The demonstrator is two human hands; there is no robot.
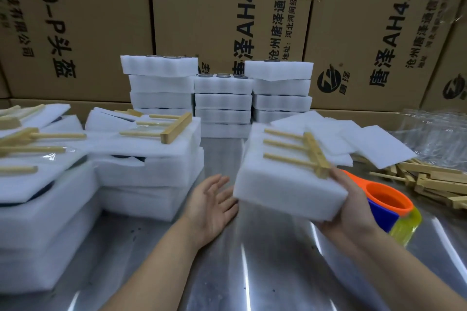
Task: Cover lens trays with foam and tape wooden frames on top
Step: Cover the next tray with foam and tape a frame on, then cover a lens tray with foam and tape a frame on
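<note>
- The right hand (353, 209) grips the near corner of a thick white foam block (285, 184). I think this is a lens tray wrapped in foam. The thumb lies on top and the fingers go under, so the block does not slip.
- A light wooden frame shaped like a comb (303, 151) lies on top of the block, close to the thumb. The block is tilted and held up off the shiny metal table (252, 272). The frame does not slide off, so it is likely taped down, but I cannot see the tape.
- The left hand (214, 204) is flat, palm up, and holds nothing. It sits right beside the block's left edge, and I cannot tell if it touches. It looks ready to help carry that side.
- Piles of finished foam blocks with wooden frames on top (151, 159) sit left of the left hand. This block probably goes there.
- An orange and blue tape holder with yellow tape (386, 199) sits just right of the right hand, close for the next taping.
- A heap of loose wooden frames (442, 182) and thin white foam sheets (379, 144) lie farther right, easy to reach.
- Stacks of white trays with round lenses showing on top (222, 101) wait beyond both hands.
</note>
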